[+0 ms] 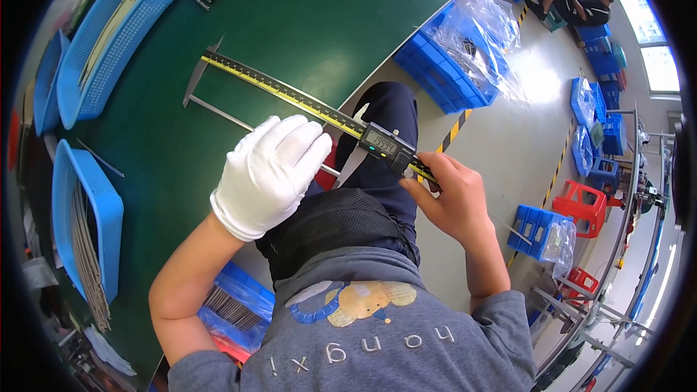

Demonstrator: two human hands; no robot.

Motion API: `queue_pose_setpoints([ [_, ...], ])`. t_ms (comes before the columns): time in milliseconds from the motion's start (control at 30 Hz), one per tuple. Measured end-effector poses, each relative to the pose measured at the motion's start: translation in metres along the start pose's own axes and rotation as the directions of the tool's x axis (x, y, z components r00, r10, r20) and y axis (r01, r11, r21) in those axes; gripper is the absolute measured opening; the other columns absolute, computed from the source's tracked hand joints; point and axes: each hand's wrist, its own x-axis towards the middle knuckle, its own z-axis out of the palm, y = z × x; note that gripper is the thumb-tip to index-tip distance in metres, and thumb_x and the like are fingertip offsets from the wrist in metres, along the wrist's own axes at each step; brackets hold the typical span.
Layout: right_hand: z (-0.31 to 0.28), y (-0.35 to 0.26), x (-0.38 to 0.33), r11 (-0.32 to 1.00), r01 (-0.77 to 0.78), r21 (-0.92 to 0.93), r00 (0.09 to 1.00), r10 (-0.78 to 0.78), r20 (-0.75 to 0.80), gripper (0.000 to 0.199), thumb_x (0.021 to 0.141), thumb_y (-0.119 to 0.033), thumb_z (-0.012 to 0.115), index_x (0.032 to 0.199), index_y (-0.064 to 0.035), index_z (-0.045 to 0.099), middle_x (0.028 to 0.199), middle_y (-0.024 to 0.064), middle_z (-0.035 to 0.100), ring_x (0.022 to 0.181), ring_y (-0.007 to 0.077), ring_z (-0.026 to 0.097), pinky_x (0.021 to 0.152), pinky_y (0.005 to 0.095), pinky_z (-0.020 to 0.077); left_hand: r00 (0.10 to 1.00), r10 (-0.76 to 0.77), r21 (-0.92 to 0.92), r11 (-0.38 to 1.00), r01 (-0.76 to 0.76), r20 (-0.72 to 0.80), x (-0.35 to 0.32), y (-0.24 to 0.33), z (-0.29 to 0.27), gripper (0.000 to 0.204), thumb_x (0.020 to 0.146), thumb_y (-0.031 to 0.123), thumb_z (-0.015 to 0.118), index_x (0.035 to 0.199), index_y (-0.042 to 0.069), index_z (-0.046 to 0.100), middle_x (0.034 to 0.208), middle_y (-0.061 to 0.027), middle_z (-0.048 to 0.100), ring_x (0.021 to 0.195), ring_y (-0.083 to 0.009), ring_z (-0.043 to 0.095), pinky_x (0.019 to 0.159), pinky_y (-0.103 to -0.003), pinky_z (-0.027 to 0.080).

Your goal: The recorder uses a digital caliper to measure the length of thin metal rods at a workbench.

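Head view:
Left hand [270,174]: white-gloved, fingers curled shut over a thin metal rod [218,112] near the table's front edge.
Right hand [451,199]: bare, clamped on the caliper [290,94] just past its display slider [385,147], beyond the table edge.
Caliper: long, yellow-scaled, lying slantwise across the green table [312,22], fixed jaw toward the left.
Rod: runs parallel below the caliper beam, its far end touching the fixed jaw.
Baskets [109,36]: blue, along the left edge, holding rods.
Crates [443,72]: blue, on the floor.
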Motion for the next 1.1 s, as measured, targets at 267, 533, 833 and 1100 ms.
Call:
queue_pose_setpoints([
  [267,-0.001,-0.004,-0.002,1.000,0.006,-0.012,1.000,-0.006,0.013,0.040,0.071,-0.029,0.075,0.102,-0.0077,0.061,0.076,0.0047,0.060,0.061,0.0201,0.062,0.054,0.0322,0.0485,1.000,0.004,-0.003,1.000,-0.004,0.018,-0.001,0.000,-0.001,0.033,0.060,0.006,0.063,0.092,0.003,0.062,0.094,-0.0082,0.060,0.086,-0.0272,0.061,0.070,-0.035,0.052],
  [533,0.001,-0.003,-0.001,1.000,0.007,0.000,1.000,-0.007,0.002,0.040,0.071,-0.029,0.075,0.102,-0.0084,0.061,0.075,0.0051,0.059,0.061,0.0211,0.062,0.054,0.0326,0.0484,0.999,-0.009,0.010,1.000,0.009,0.032,-0.002,-0.001,0.000,0.030,0.061,0.006,0.062,0.090,0.002,0.062,0.096,-0.0086,0.061,0.088,-0.0273,0.061,0.072,-0.036,0.052],
  [833,-0.004,0.003,0.001,0.996,-0.013,0.084,0.999,0.016,-0.029,0.024,0.077,-0.012,0.071,0.095,0.0000,0.060,0.069,0.0125,0.057,0.053,0.0219,0.053,0.051,0.0305,0.0427,0.996,0.093,0.013,0.996,-0.093,0.007,-0.008,0.018,-0.010,0.031,0.060,0.013,0.069,0.090,0.006,0.065,0.091,-0.0079,0.063,0.070,-0.0216,0.061,0.058,-0.031,0.052],
  [1100,0.002,0.013,0.005,0.998,0.058,0.011,0.998,-0.058,-0.027,0.028,0.077,-0.016,0.071,0.096,0.0010,0.060,0.070,0.0126,0.058,0.055,0.0244,0.055,0.051,0.0335,0.0426,0.952,-0.078,0.589,0.770,0.245,-0.295,0.053,-0.091,-0.096,0.019,0.076,0.010,0.057,0.094,0.010,0.061,0.086,-0.0048,0.054,0.072,-0.0238,0.059,0.057,-0.036,0.050],
])
